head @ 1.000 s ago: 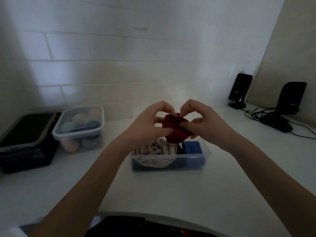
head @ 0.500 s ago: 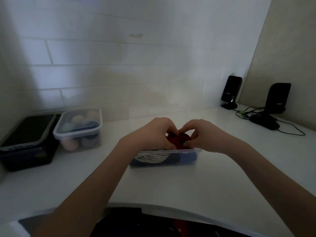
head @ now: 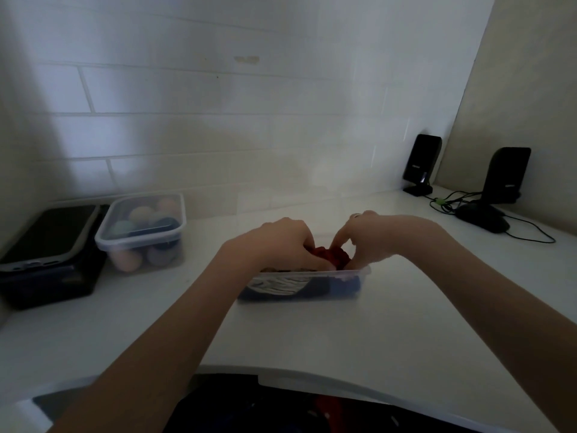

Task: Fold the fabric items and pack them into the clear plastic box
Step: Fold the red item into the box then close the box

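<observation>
A clear plastic box [head: 359,274] sits on the white counter in the middle of the head view. Through its front wall I see a black-and-white striped fabric [head: 274,284] on the left and a blue fabric [head: 345,285] on the right. A small red fabric bundle [head: 331,257] rests in the top of the box. My left hand [head: 281,242] and my right hand [head: 371,237] both press down on it, fingers curled around it. Most of the red piece is hidden by my fingers.
A lidded clear box of pastel balls [head: 143,232] stands at the left, beside a black container with a grey-rimmed lid [head: 46,254]. Two black speakers [head: 421,164] [head: 507,175], a mouse [head: 482,217] and cables occupy the back right. The counter's front edge curves near me.
Both hands have lowered the red fabric from above the box down into it. The camera has tilted, so the box sits lower relative to the wall.
</observation>
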A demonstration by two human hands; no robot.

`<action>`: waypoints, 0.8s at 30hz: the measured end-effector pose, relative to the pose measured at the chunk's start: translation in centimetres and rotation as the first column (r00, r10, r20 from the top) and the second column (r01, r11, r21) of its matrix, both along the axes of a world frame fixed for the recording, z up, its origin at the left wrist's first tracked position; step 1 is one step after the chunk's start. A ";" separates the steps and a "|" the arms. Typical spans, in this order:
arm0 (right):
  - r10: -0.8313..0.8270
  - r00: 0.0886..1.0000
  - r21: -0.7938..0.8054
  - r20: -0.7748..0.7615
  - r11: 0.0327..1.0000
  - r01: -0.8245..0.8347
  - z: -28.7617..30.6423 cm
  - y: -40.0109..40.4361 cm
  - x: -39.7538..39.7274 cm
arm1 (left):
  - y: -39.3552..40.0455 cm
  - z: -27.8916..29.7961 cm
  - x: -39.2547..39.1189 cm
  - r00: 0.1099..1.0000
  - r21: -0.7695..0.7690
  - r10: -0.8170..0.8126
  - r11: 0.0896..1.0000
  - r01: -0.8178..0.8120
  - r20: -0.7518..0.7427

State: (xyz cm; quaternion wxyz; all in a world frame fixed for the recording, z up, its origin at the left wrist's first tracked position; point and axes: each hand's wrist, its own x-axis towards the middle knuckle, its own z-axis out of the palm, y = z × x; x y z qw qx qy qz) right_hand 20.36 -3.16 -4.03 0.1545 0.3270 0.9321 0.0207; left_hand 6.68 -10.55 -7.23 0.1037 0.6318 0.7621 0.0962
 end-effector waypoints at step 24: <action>-0.036 0.999 -0.126 -0.009 0.991 0.035 2.2 0.9 -0.2 | 1.0 0.3 1.3 0.987 -0.056 -0.008 0.998 -0.001 -0.161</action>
